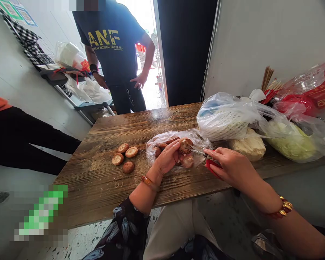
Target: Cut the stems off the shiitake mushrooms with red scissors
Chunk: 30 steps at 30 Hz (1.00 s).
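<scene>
My left hand (170, 157) is closed around a brown mushroom (184, 146), its pale stem side turned toward the right. In my right hand (229, 164) is a pair of scissors with red handles (213, 169); the metal blades reach to the mushroom's stem. Beneath my left hand lies a clear plastic bag (151, 142) with several more brown mushrooms in and on it. Left of the bag, several loose mushrooms (128, 167) rest on the wooden table (97, 187), some with cut undersides facing up.
Along the table's right side sit a white plastic bag (219, 112), a pale beige block in wrapping (249, 145) and a bagged green vegetable (295, 144). Wooden skewers (267, 77) stand behind them. Across the table stands a person in a dark T-shirt (108, 61); another person's dark-clad legs (24, 141) are at left.
</scene>
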Motion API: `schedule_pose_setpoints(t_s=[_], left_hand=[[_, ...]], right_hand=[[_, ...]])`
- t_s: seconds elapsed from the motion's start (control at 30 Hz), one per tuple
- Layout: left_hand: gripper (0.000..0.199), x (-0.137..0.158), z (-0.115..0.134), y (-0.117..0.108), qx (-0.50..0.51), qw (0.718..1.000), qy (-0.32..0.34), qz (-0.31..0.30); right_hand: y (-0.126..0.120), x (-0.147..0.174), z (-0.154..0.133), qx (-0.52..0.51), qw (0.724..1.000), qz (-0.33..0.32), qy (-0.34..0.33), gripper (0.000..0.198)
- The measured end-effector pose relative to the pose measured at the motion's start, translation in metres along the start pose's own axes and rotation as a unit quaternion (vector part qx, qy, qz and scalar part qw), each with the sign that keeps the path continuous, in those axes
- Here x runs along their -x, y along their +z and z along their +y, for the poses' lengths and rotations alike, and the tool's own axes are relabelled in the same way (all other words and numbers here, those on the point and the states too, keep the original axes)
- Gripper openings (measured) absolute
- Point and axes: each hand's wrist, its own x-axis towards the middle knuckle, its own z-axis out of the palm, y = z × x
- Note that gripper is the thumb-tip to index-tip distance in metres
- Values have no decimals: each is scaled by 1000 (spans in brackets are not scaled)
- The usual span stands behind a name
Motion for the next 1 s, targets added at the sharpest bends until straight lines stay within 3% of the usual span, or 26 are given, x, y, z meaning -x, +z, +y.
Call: schedule_pose_setpoints(t_s=[0.27, 0.53, 1.0], left_hand=[[51, -1, -1, -1, -13, 1000, 1, 6], [61, 1, -3, 1, -78, 997, -3, 27], [55, 2, -7, 0, -118, 992, 4, 45]], right_hand=[[-18, -13, -6, 77, 996, -52, 2, 35], [-27, -22, -7, 80, 991, -109, -7, 32], [-19, -32, 2, 57, 991, -103, -58, 25]])
